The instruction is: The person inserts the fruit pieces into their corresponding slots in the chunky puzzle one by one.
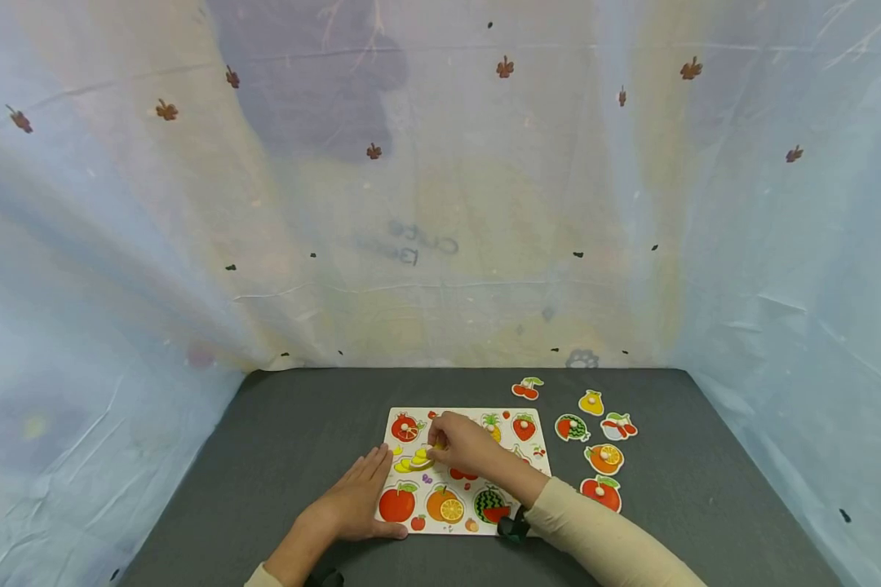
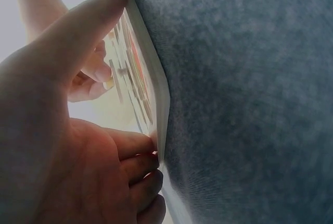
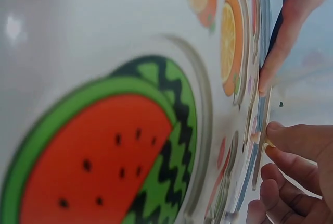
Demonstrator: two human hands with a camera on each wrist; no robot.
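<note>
Steadying the fruit puzzle board (image 1: 543, 470), the left hand (image 1: 356, 499) is resting with fingers extended along its left side in the head view, gripping nothing. The right hand (image 1: 473, 447) is pinching the banana piece (image 1: 423, 458) over the board's banana spot, while the apple piece (image 1: 600, 493), orange piece (image 1: 605, 459) and pear piece (image 1: 591, 403) are lying on the dark tabletop (image 1: 294, 440) beyond the right edge.

Over to the left wrist: the left thumb (image 2: 104, 10) is bracing the near edge, fingers relaxed.

In the right wrist view, beyond the printed watermelon (image 3: 93, 156), thumb and forefinger are closing on the knob. The thin piece is looking light and stiff, probably smooth-faced, so that knob is offering the best hold; whether its rim is touching the board, I'm not able to tell.
</note>
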